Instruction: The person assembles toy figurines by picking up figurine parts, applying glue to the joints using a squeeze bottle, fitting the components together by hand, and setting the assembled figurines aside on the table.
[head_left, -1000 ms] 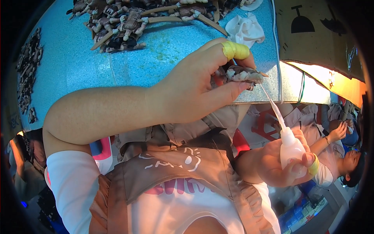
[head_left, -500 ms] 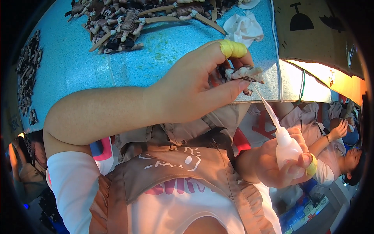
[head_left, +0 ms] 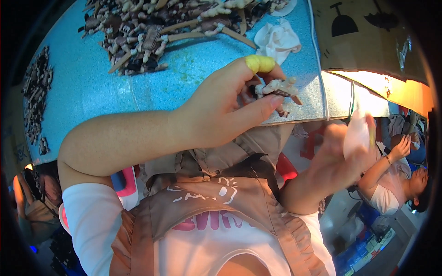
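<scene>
My left hand (head_left: 230, 99) reaches across the near table edge, pinching a small figurine (head_left: 279, 86) in white, brown and black between thumb and fingers. Yellow tape (head_left: 260, 64) wraps one of its fingers. To the right, past the table edge, my right hand (head_left: 334, 158) is smeared by motion. It is closed around a small white squeeze bottle (head_left: 357, 138), whose thin nozzle cannot be made out now. The bottle is apart from the figurine.
Similar figurines and flat wooden sticks lie in a heap (head_left: 152, 34) on the blue table (head_left: 152, 92); another pile (head_left: 36, 99) is at far left. A crumpled white tissue (head_left: 277, 40), a white cable (head_left: 317, 55) and cardboard (head_left: 368, 41) are at right. Another person (head_left: 391, 179) sits beyond.
My right hand has swung the bottle up and to the right, its nozzle no longer pointing at the figurine. My left hand, still holding the figurine, has shifted slightly left.
</scene>
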`<state>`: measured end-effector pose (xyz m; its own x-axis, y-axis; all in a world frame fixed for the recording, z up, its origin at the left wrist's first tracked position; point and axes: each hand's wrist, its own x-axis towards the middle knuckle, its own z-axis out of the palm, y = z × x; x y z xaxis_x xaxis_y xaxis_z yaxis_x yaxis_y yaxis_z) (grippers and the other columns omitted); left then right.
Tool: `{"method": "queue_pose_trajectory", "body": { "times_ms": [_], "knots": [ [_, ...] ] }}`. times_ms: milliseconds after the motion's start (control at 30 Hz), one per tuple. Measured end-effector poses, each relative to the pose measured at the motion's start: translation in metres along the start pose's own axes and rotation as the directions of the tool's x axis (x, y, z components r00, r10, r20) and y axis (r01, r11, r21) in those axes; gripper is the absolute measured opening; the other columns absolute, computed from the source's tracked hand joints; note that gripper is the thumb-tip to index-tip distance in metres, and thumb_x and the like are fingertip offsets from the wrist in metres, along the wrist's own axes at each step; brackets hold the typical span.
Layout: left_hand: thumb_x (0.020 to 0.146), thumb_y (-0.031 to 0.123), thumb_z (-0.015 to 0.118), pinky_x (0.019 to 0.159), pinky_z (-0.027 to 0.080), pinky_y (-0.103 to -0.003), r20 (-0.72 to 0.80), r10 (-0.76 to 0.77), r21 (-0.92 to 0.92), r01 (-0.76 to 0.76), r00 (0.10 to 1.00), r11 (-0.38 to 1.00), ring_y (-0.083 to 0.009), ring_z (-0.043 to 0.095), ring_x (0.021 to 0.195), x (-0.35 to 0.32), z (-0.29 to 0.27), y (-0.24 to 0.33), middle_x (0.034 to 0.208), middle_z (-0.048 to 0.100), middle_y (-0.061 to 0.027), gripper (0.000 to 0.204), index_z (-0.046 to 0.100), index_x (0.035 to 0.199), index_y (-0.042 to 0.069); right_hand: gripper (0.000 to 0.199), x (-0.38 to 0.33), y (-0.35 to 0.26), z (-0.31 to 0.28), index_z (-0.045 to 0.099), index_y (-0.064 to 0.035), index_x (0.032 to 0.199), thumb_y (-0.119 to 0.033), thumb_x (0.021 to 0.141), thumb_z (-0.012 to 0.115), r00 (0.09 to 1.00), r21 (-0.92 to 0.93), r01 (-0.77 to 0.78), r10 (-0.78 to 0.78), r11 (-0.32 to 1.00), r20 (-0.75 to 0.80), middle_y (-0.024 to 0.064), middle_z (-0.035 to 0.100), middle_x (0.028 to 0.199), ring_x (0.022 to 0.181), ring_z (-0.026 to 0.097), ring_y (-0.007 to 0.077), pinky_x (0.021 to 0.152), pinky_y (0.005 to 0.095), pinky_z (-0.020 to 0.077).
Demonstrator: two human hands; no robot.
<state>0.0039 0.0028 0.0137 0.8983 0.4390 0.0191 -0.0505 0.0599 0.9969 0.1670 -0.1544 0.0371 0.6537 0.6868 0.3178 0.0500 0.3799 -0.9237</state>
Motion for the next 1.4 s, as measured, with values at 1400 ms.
{"method": "queue_pose_trajectory", "body": {
  "times_ms": [1400],
  "knots": [
    [0.088,0.001,0.053,0.08,0.048,-0.027,-0.106,0.031,-0.172,-0.049,0.994,0.984,-0.015,0.057,0.094,-0.01,0.009,-0.008,0.107,0.054,-0.0104,0.03,0.047,0.118,0.0,0.015,0.045,0.014,-0.021,0.057,0.0009,0.093,-0.002,0.08,0.064,0.977,-0.47,0.18,-0.213,0.864,-0.017,0.0076,0.056,0.092,0.084,0.053,0.0141,0.076,0.0263,0.044]
  ]
}}
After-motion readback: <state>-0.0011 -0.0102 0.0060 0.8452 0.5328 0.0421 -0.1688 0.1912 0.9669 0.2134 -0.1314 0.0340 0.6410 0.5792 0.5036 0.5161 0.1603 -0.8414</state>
